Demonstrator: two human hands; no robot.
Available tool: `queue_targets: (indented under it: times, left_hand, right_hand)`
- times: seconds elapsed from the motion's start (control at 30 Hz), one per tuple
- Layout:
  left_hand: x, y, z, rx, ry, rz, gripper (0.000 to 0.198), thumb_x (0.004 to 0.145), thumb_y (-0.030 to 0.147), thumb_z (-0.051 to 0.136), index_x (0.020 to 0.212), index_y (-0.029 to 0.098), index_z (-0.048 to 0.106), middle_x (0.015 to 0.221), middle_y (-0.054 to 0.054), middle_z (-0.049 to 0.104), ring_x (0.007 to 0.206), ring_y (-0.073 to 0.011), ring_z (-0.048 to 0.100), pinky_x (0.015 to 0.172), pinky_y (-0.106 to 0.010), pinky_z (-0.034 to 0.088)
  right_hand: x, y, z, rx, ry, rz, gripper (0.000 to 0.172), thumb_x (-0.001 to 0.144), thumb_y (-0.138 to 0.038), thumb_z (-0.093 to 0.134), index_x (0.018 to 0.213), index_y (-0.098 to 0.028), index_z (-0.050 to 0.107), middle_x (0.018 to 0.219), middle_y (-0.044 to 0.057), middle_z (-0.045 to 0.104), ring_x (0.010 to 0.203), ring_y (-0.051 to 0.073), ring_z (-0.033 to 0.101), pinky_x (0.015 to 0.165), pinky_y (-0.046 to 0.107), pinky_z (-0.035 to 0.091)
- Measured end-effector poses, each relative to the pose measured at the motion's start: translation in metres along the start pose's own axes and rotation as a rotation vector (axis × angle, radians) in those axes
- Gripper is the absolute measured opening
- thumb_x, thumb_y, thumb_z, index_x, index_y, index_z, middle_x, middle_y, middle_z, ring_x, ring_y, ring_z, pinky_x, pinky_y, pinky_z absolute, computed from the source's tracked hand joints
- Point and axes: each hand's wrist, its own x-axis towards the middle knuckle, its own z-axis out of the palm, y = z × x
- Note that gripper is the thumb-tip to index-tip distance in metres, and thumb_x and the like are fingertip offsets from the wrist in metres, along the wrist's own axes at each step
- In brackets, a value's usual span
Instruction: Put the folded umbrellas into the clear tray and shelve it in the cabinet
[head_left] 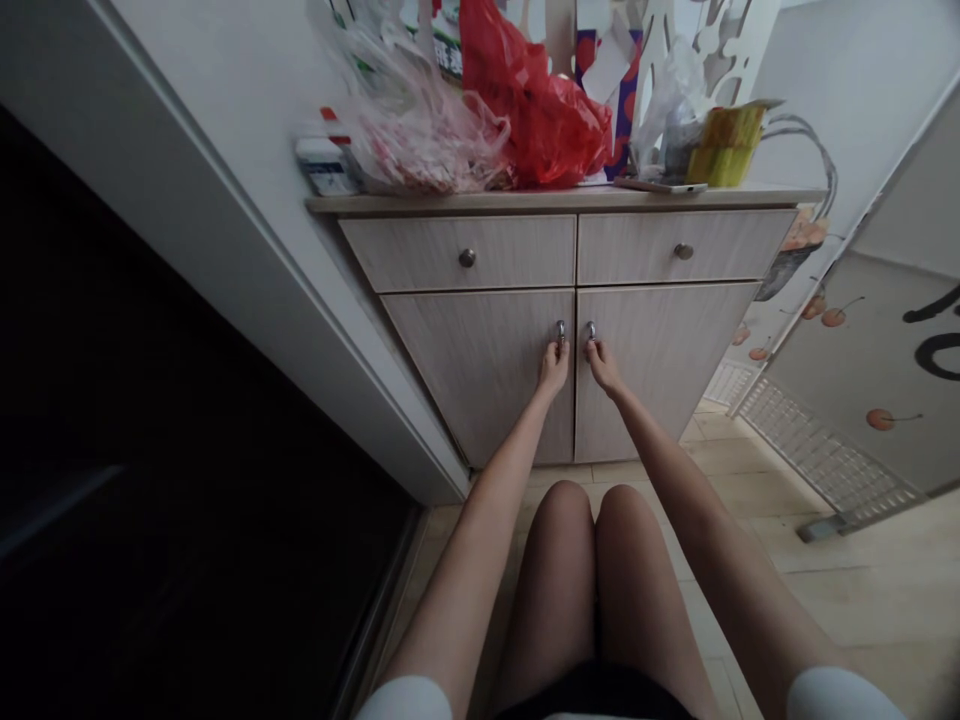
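A light wood-grain cabinet (480, 255) stands in front of me, with two doors below two drawers. Both doors are closed. My left hand (554, 366) is closed round the lower part of the metal handle (560, 327) on the left door (472, 350). On the right door (667, 350), my right hand (602, 366) grips the matching metal handle (591, 328). The handles sit close together on either side of the middle gap. Both arms reach straight forward, and my fingertips are partly hidden behind the hands.
The cabinet top (555, 200) carries a red plastic bag (555, 120), a clear bag (427, 140), a white bottle (324, 165), a phone (667, 186) and a yellow container (724, 145). A dark doorway lies left; a cherry-patterned screen (847, 390) stands right.
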Motion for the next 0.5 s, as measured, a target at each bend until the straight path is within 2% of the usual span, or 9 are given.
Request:
queue_targets:
  times: [0.1, 0.23, 0.37, 0.5]
  left_hand:
    - [-0.019, -0.007, -0.011, -0.032, 0.016, 0.041, 0.043, 0.103, 0.047, 0.036, 0.096, 0.016, 0.065, 0.099, -0.012, 0.072, 0.098, -0.0208, 0.067, 0.089, -0.031, 0.048]
    - [-0.057, -0.019, -0.034, -0.089, 0.033, 0.105, 0.053, 0.102, 0.052, 0.029, 0.085, 0.017, 0.065, 0.094, -0.012, 0.073, 0.095, -0.0205, 0.067, 0.092, -0.032, 0.049]
    - [-0.105, -0.037, -0.067, -0.148, 0.096, 0.165, 0.063, 0.097, 0.067, 0.027, 0.077, 0.019, 0.064, 0.090, -0.011, 0.074, 0.094, -0.0215, 0.068, 0.094, -0.035, 0.050]
    - [-0.152, -0.053, -0.103, -0.234, 0.245, 0.140, 0.072, 0.085, 0.082, 0.031, 0.075, 0.021, 0.067, 0.080, -0.011, 0.073, 0.086, -0.0243, 0.070, 0.089, -0.038, 0.053]
  right_hand:
    - [-0.023, 0.002, -0.012, 0.004, 0.021, -0.044, 0.067, 0.091, -0.077, 0.022, 0.089, -0.020, 0.057, 0.092, 0.009, 0.065, 0.090, 0.020, 0.060, 0.088, 0.036, 0.049]
    - [-0.066, 0.003, -0.041, 0.046, 0.055, -0.094, 0.075, 0.086, -0.085, 0.019, 0.079, -0.021, 0.058, 0.083, 0.007, 0.065, 0.085, 0.021, 0.061, 0.085, 0.036, 0.049]
    - [-0.112, 0.007, -0.078, 0.075, 0.186, 0.001, 0.077, 0.084, -0.087, 0.024, 0.070, -0.020, 0.060, 0.075, 0.008, 0.068, 0.079, 0.023, 0.064, 0.082, 0.036, 0.049]
    - [-0.150, 0.012, -0.115, 0.087, 0.308, 0.066, 0.075, 0.084, -0.087, 0.027, 0.059, -0.021, 0.055, 0.062, 0.006, 0.063, 0.065, 0.021, 0.061, 0.072, 0.035, 0.049]
